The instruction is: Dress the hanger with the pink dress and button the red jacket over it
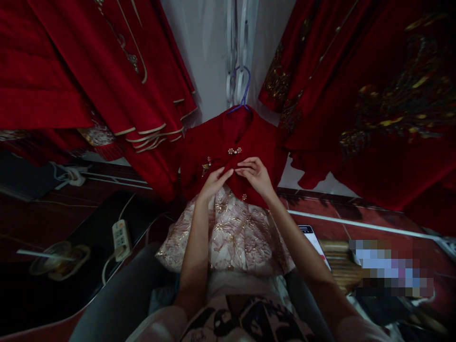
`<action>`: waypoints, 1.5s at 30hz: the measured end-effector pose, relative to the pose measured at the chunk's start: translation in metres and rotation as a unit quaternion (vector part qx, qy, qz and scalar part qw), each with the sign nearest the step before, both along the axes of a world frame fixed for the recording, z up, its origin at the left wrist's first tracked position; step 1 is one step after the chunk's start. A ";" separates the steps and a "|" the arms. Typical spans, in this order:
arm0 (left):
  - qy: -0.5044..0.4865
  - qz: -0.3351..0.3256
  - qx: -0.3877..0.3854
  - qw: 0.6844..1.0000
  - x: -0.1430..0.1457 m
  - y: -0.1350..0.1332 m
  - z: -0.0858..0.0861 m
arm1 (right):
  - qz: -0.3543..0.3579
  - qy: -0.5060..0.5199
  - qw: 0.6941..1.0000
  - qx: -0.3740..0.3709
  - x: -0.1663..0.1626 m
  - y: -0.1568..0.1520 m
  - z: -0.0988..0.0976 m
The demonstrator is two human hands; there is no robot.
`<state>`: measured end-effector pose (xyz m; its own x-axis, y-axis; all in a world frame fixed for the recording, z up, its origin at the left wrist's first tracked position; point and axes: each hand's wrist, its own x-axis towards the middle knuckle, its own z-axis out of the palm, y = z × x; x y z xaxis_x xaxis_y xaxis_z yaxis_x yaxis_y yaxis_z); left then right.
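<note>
A small red jacket [217, 128] hangs by its collar from a blue hanger [245, 90], with a pale pink, gold-patterned skirt [235, 232] below it. My left hand [216, 183] is closed on the jacket's front edge, thumb and fingers pinching the cloth. Close beside it, my right hand [255, 175] pinches the same edge, fingers bent and tips nearly meeting the left thumb. Any fastener between the fingertips is hidden. Above the hands sits a pearly clasp [234, 151]; another clasp [244, 197] shows below. A gold ornament [206, 166] hangs at the jacket's left.
Red embroidered garments [142, 71] hang at both sides. To my left, a power strip [121, 240] and a plastic cup with a straw [53, 259] lie on a black surface [142, 209]. A phone [313, 240] rests on a wooden stool [338, 266] at right.
</note>
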<state>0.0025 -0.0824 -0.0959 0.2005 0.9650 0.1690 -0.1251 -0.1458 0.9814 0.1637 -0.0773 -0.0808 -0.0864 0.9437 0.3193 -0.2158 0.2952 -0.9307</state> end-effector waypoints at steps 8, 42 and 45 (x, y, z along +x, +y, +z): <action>-0.111 0.161 -0.091 0.977 -0.029 0.003 -0.008 | -0.006 -0.162 0.986 0.024 -0.026 -0.008 -0.007; -0.153 0.264 0.017 0.952 -0.031 0.056 -0.050 | -0.078 -0.247 0.962 0.091 -0.071 0.059 -0.011; -0.154 0.265 0.022 0.952 -0.031 0.057 -0.050 | -0.091 -0.257 0.956 0.109 -0.072 0.058 -0.013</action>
